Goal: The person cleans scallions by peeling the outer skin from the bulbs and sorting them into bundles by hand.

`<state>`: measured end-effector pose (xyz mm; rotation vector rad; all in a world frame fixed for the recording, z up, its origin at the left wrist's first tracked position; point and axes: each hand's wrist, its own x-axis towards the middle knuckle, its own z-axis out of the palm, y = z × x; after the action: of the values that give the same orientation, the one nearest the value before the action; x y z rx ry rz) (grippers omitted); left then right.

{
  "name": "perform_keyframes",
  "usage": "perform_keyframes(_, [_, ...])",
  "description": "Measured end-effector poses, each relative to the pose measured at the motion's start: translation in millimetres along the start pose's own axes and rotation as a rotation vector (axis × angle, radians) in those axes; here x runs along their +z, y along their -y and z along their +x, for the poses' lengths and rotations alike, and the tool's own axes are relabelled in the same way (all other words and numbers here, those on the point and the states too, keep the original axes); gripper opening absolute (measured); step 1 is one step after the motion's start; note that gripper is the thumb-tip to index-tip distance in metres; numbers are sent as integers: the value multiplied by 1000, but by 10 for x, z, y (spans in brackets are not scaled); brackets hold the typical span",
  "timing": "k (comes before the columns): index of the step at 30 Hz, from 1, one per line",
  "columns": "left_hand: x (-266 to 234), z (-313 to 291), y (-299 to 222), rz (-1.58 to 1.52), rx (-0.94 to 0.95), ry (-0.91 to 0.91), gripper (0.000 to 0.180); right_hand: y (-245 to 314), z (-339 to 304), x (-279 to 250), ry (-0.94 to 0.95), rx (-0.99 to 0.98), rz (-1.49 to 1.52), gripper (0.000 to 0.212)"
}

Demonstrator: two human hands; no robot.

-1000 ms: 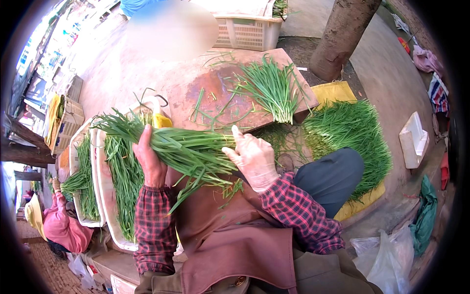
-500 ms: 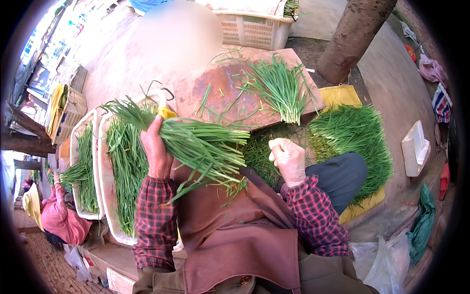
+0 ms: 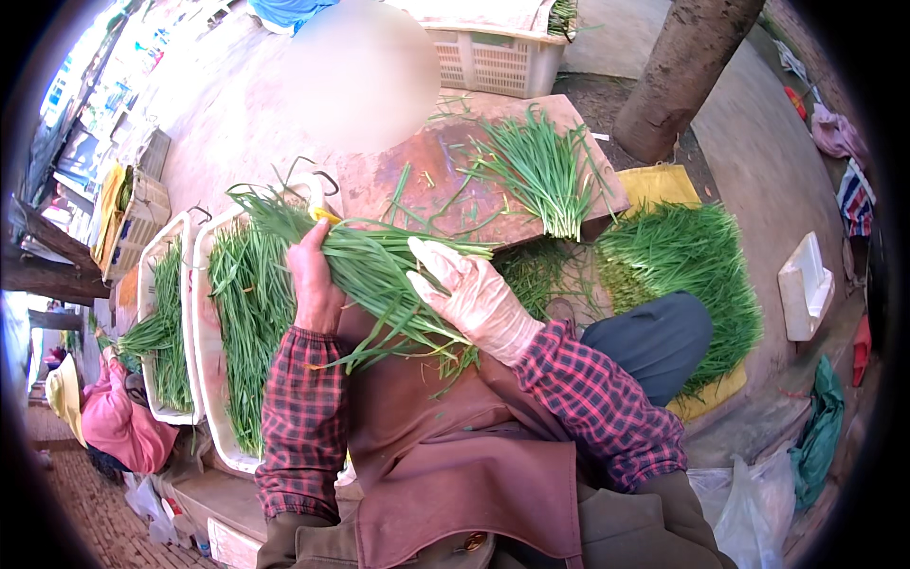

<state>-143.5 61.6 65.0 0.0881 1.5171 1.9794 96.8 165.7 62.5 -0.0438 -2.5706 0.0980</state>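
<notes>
My bare left hand (image 3: 316, 283) is closed around a large bunch of chives (image 3: 372, 268), held slantwise above my apron. Its leaf tips point to the far left, its pale stem ends to the right. My right hand (image 3: 464, 289), in a thin whitish glove, lies over the stem half with fingers stretched and somewhat apart. Whether it presses on the stems is hard to see. A smaller pile of chives (image 3: 548, 175) rests on the board (image 3: 379, 199) in front of me. Long white crates (image 3: 220, 422) of chives stand at my left.
More chives (image 3: 687, 284) lie on yellow sacking (image 3: 661, 185) by my right knee. A tree trunk (image 3: 678, 81) rises behind the board's right corner, near a white slatted crate (image 3: 498, 62). A person in pink (image 3: 123, 412) works at far left. A foam piece (image 3: 806, 284) stands at right.
My right hand has moved left from beside the bunch to over its stems, and its curled fingers have opened out. The left hand and the bunch have shifted slightly right.
</notes>
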Motion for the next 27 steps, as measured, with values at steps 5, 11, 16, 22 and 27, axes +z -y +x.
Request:
perform_keyframes(5, [43,-79,10,-57,-90,13,32,-30,58,89,-119,5,129,29])
perform_keyframes(11, [-183,188,-43,-186,-73,-40,31,-438,-720,-1,-59,512,-17,22])
perform_keyframes(16, [-243,242,-41,-166,-59,-49,31,-318,-683,-6,-194,308,180,28])
perform_keyframes(22, [-155,192,-9,-187,-62,-21,34,-154,-4,-282,-162,2,191,25])
perform_keyframes(27, [-150,100,-150,-191,-64,-67,34,-182,-81,-392,-263,142,330,24])
